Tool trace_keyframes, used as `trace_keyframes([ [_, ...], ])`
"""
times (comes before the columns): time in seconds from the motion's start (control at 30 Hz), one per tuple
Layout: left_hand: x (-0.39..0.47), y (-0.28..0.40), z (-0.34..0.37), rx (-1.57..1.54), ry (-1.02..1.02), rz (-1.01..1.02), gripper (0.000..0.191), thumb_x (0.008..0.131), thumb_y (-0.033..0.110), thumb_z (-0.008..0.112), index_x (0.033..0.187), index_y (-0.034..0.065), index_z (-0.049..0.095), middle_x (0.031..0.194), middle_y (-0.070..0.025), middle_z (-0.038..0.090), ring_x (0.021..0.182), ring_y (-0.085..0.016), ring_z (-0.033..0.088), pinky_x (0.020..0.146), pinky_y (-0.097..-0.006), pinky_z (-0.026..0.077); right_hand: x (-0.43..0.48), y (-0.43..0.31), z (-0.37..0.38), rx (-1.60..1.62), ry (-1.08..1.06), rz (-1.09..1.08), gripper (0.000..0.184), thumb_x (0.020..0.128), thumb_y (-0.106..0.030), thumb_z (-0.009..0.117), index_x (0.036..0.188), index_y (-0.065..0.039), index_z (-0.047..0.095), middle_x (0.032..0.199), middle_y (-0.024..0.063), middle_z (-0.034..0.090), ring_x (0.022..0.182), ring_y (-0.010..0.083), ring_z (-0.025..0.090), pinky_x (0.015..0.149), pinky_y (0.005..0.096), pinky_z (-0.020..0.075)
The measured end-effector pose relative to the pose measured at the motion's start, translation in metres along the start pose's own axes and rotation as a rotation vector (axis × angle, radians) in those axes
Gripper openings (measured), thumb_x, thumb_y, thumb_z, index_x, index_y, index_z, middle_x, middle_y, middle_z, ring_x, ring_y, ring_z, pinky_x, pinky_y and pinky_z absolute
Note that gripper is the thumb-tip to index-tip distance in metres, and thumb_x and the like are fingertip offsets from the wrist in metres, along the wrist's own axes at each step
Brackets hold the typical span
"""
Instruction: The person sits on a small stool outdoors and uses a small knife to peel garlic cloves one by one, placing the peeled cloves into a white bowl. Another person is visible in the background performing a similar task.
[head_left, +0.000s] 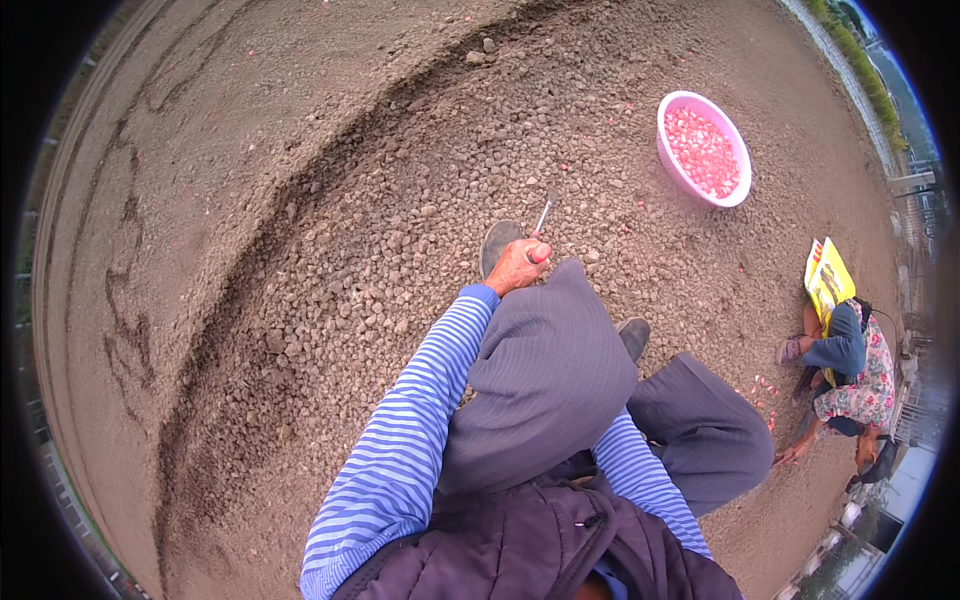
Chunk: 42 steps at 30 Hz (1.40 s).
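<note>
My left hand (517, 266) is closed around the red handle (539, 253) of a small hand tool. Its thin metal shaft (543, 217) points away from me, and its tip is over or in the lumpy soil (420, 247). The hand is beside my bent knee, near the toe of my shoe (499, 244). My right hand is hidden behind my legs; only its striped sleeve (649, 472) shows. Farther out to the right, a pink basin (742, 176) on the soil holds many pink-and-white pieces (701, 150), perhaps coated seeds or cloves.
A co-worker (862, 375) in a floral top crouches at the right, one hand near the soil beside scattered pink pieces (765, 397). A yellow printed bag (831, 281) is by that person. A ridge edge (277, 202) curves through the soil at the left. Loose pink pieces lie about.
</note>
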<state>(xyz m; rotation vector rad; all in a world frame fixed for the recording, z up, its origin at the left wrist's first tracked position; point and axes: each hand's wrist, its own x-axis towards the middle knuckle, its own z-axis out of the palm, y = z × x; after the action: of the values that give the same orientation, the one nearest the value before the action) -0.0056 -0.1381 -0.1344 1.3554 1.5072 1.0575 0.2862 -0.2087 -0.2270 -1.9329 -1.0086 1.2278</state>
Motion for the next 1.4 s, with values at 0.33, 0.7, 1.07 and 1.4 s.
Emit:
trace_keyframes([
  [0.33,-0.009,0.004,0.007,-0.226,0.07,-0.243,0.015,0.08,0.016,0.067,0.084,0.0025,0.063,0.071,-0.0066,0.061,0.068,-0.016,0.057,0.069,-0.0358,0.049,-0.032,-0.05,-0.007,0.364,-0.076,0.055,0.025,0.086,-0.013,0.074,0.106,0.0,0.064,0.087,0.0045,0.068,0.069,0.013,0.063,0.06,0.0256,0.052],
  [0.7,0.002,-0.021,-0.01,-0.203,0.034,-0.126,0.016,0.075,0.012,0.076,0.07,0.0034,0.063,0.067,-0.0026,0.06,0.069,-0.015,0.058,0.088,-0.033,0.05,-0.053,-0.084,-0.003,0.189,-0.176,0.213,0.028,0.088,-0.016,0.071,0.11,-0.002,0.061,0.086,0.005,0.066,0.066,0.0126,0.064,0.055,0.025,0.0521],
  [1.07,0.027,-0.001,-0.02,-0.163,0.038,-0.144,0.014,0.076,0.01,0.073,0.072,0.006,0.061,0.069,-0.0004,0.061,0.064,-0.011,0.055,0.093,-0.0355,0.05,-0.045,-0.063,0.021,0.19,-0.17,0.294,0.023,0.086,-0.015,0.073,0.102,-0.002,0.062,0.084,0.0039,0.066,0.065,0.011,0.063,0.054,0.0241,0.0511],
  [1.4,0.076,-0.035,-0.01,-0.18,0.047,-0.257,0.017,0.075,0.009,0.072,0.067,0.0085,0.057,0.064,0.0024,0.059,0.056,-0.01,0.052,0.085,-0.0326,0.05,-0.039,-0.05,0.035,0.213,-0.135,0.348,0.02,0.088,-0.016,0.071,0.1,-0.002,0.064,0.079,0.0053,0.068,0.061,0.0102,0.062,0.054,0.025,0.0511],
])
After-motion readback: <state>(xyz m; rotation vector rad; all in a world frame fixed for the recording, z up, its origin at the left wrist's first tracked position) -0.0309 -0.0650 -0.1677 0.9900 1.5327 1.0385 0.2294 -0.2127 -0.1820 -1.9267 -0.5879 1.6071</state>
